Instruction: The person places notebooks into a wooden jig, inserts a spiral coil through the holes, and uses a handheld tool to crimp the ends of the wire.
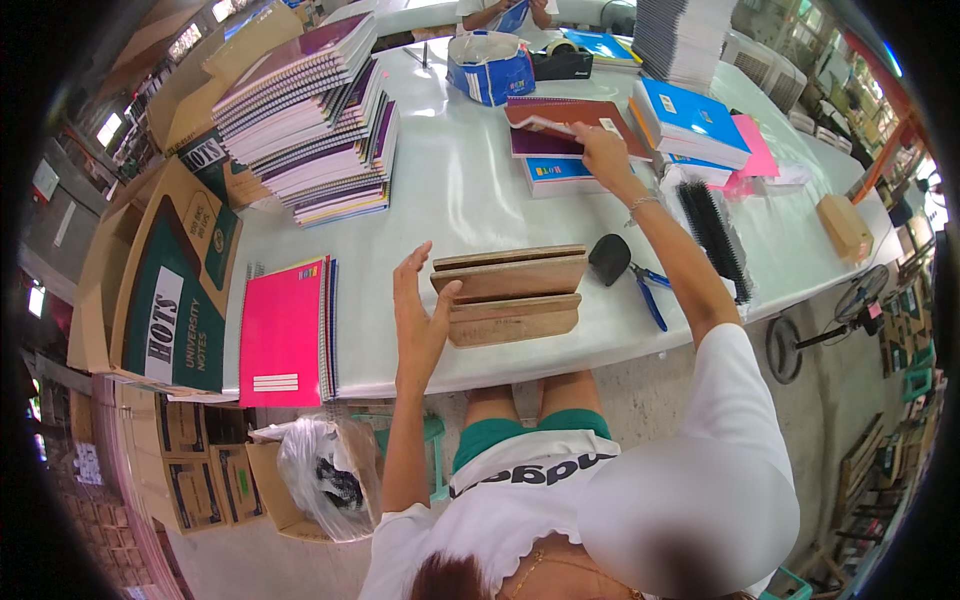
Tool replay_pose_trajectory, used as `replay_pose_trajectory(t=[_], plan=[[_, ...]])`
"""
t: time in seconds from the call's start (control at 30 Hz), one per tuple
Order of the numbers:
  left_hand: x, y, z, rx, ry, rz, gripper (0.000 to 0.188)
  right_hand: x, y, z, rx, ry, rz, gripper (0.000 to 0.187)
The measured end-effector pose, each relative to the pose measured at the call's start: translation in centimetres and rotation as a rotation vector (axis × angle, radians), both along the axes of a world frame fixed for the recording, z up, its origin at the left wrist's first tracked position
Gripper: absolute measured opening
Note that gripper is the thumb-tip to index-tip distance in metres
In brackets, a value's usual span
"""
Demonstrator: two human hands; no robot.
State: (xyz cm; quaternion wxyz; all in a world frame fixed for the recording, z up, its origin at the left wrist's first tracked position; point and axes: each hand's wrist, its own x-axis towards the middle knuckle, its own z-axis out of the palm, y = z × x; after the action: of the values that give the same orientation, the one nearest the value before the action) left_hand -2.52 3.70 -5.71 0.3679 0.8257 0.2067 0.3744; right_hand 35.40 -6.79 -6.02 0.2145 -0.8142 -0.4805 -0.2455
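Head view: the left hand (418, 305) is held open, fingers spread, its thumb touching the left end of the wooden boards (510, 292) stacked near the front edge of the table (450, 190). The right hand (600, 148) is stretched toward the far edge, fingers curled down onto a maroon notebook (565, 115); whether it is gripped cannot be told. A pink notebook (282, 335) is seen at the front left corner

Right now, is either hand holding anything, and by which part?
The left hand rests open against the left end of the wooden boards, no grip. The right hand is on the near edge of the maroon notebook; its grip cannot be told.
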Motion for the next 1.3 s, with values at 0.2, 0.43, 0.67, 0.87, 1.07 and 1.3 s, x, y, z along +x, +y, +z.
replay_pose_trajectory(t=[0.2, 0.43, 0.67, 0.87, 1.07, 1.3], plan=[[2.2, -2.3, 3.3, -0.331, -0.431, -0.110, 0.048, -5.7, -3.8, 8.5, 0.545, 0.339, 0.090, 0.028], [6.6, -6.1, 5.4, -1.083, -0.761, -0.439, 0.062, -15.5, -6.1, 10.3, 1.161, 1.229, 0.771, 0.019], [5.3, -4.4, 6.5, -0.702, -0.753, -0.280, 0.054, -18.0, -8.8, 7.2, 1.327, 1.201, 0.732, 0.038], [5.6, -3.9, 6.7, -0.403, -0.596, -0.401, 0.035, -15.0, -11.4, -1.4, 1.251, 1.311, 0.537, 0.037], [5.4, -4.5, 6.9, -0.299, -0.403, -0.402, 0.029, -18.1, -11.6, -2.1, 1.267, 1.393, 0.529, 0.026], [4.1, -3.3, 7.4, -0.307, -0.288, -0.391, 0.031, -18.7, -10.8, -4.0, 1.194, 1.450, 0.532, 0.033]])
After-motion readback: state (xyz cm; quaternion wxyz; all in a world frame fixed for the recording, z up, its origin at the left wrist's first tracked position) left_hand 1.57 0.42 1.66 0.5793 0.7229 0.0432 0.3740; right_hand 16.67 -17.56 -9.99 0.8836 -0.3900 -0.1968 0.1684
